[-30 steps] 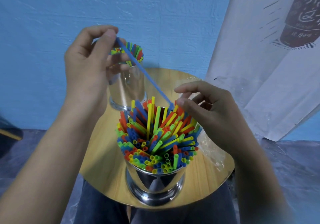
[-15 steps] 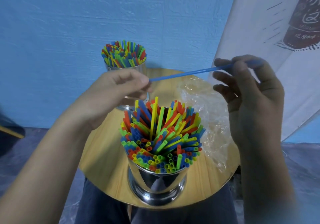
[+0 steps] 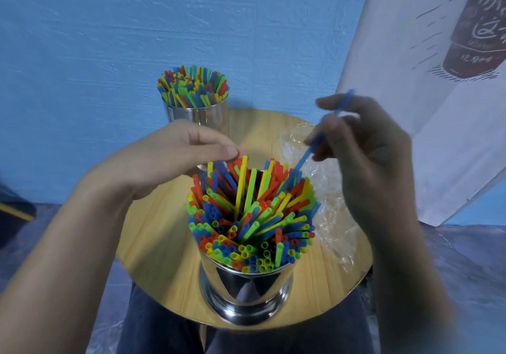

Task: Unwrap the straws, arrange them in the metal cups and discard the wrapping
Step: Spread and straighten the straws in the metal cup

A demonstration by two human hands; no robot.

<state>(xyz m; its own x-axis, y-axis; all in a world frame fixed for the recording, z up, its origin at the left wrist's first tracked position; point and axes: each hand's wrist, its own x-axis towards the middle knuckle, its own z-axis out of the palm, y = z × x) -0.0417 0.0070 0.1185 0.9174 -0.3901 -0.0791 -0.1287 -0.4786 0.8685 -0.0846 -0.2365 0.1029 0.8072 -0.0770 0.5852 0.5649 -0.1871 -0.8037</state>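
A shiny metal cup [image 3: 246, 293] stands near the front of the round wooden table [image 3: 153, 244], packed with several red, blue, green and yellow straws [image 3: 252, 216]. My right hand [image 3: 364, 162] pinches a blue straw [image 3: 315, 145], tilted with its lower tip at the cup's right rim. My left hand [image 3: 169, 162] hovers over the cup's left side, fingertips touching the tallest straws and holding nothing. A second metal cup [image 3: 197, 115], also full of straws, stands at the table's far edge. Crumpled clear plastic wrapping [image 3: 328, 211] lies on the table to the right of the near cup.
A blue wall rises behind the table. A white banner [image 3: 427, 79] with a printed drawing hangs at the right, close behind my right hand. My lap in dark trousers [image 3: 164, 331] is under the table's front edge.
My left hand let go of the blue straw. My right hand swung it from nearly level to steep, tip down at the near cup's rim. My left hand dropped to the straw tops.
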